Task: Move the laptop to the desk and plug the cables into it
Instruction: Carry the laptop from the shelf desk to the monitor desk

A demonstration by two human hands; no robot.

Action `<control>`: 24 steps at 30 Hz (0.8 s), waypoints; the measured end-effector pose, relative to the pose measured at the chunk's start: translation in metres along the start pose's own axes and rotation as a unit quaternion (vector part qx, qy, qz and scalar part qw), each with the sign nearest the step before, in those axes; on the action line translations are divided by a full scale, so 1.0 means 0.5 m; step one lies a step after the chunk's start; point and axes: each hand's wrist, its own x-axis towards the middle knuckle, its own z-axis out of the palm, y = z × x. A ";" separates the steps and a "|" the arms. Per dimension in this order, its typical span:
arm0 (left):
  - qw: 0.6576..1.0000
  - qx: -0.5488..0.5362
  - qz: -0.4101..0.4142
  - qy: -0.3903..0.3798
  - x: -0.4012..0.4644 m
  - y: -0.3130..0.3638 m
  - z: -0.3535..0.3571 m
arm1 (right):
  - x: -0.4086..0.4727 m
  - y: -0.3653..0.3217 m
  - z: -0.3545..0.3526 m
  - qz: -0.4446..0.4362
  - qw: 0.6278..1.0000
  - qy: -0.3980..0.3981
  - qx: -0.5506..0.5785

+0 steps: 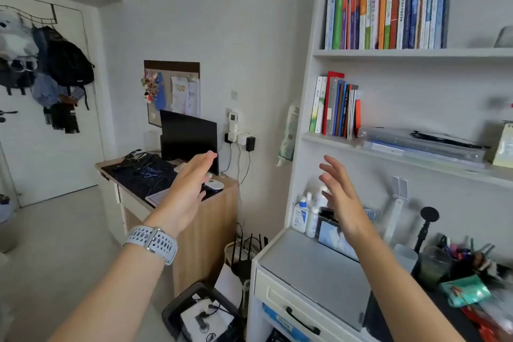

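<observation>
Hands raised in mid-air, open and empty, left hand (186, 189) with a pale perforated watch strap (152, 241) before the far wooden desk (205, 219), right hand (342, 197) with spread fingers above and just beyond the closed grey slab laptop (311, 275) lying flat, near right, on the white drawer unit (277, 297).

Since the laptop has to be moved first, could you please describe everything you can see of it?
The laptop is a flat, silver-grey slab with a matte, metallic-looking lid, closed. It lies flat on the white cabinet top below the bookshelf, one corner toward the camera. A photo frame stands at its far edge. Neither hand touches it, and no cable visibly runs into it.
</observation>
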 end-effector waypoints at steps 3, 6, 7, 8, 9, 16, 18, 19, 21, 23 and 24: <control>0.999 -0.040 0.013 0.003 0.000 -0.010 0.008 | -0.027 0.000 -0.016 -0.011 0.999 0.022 0.020; 0.999 -0.049 0.010 -0.015 -0.005 -0.019 0.024 | -0.054 0.002 -0.042 -0.014 0.999 0.036 0.011; 0.999 -0.047 0.007 -0.023 -0.004 -0.022 0.030 | -0.058 0.004 -0.050 -0.012 0.999 0.042 0.005; 0.999 -0.044 0.004 -0.032 0.000 -0.026 0.034 | -0.062 0.002 -0.056 -0.010 0.999 0.044 0.003; 0.998 -0.044 -0.001 -0.037 0.003 -0.030 0.039 | -0.063 0.007 -0.064 -0.005 0.999 0.048 -0.005; 0.995 -0.029 -0.064 -0.077 0.019 -0.090 0.058 | -0.075 0.066 -0.089 0.042 0.996 0.071 -0.019; 0.992 -0.027 -0.086 -0.084 0.030 -0.123 0.059 | -0.080 0.099 -0.095 0.060 0.995 0.083 -0.013; 0.991 -0.023 -0.094 -0.089 0.037 -0.142 0.058 | -0.081 0.118 -0.099 0.069 0.993 0.091 -0.006; 0.990 -0.018 -0.110 -0.089 0.059 -0.186 0.056 | -0.081 0.158 -0.113 0.088 0.990 0.106 0.010; 0.987 -0.007 -0.135 -0.086 0.082 -0.233 0.061 | -0.079 0.201 -0.132 0.115 0.985 0.124 0.019; 0.985 0.002 -0.147 -0.087 0.095 -0.256 0.066 | -0.078 0.222 -0.142 0.129 0.982 0.134 0.022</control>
